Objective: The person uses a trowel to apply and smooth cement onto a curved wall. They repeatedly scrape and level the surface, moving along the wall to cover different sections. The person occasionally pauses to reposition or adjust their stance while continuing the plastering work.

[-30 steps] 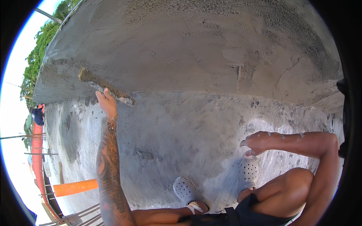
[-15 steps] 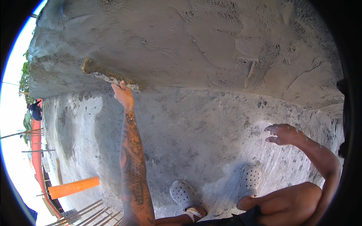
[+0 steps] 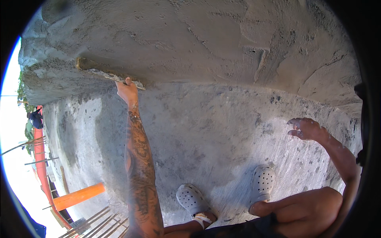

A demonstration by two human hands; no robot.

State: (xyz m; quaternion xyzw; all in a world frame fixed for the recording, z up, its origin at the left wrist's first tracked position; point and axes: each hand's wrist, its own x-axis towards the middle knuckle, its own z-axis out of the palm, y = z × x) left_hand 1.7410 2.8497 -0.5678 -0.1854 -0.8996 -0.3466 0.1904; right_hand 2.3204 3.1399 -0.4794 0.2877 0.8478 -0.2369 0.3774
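Note:
My left hand (image 3: 127, 93) reaches out to the foot of the wall (image 3: 178, 43), closed round a long plastering float (image 3: 104, 73). The float is brown and worn, with pale dried plaster crusted along its near edge. It lies tilted along the wet grey plaster, just above where the wall meets the floor; whether its whole face touches is hidden. My right hand (image 3: 304, 129) hangs over the concrete floor (image 3: 190, 135) on the right, holding nothing. Its fingers are bent but apart, with whitish smears on them.
Pale clogs (image 3: 262, 183) are on my feet, below the hands. At the lower left an orange pipe (image 3: 79, 196) sticks up near several thin rods (image 3: 97, 225) at the floor's edge. Another person (image 3: 36, 118) is far off at the left, by a red beam (image 3: 40, 158).
The view has shifted slightly. My left hand and the float have slid a little leftward along the wall, and my right hand has moved a little to the right.

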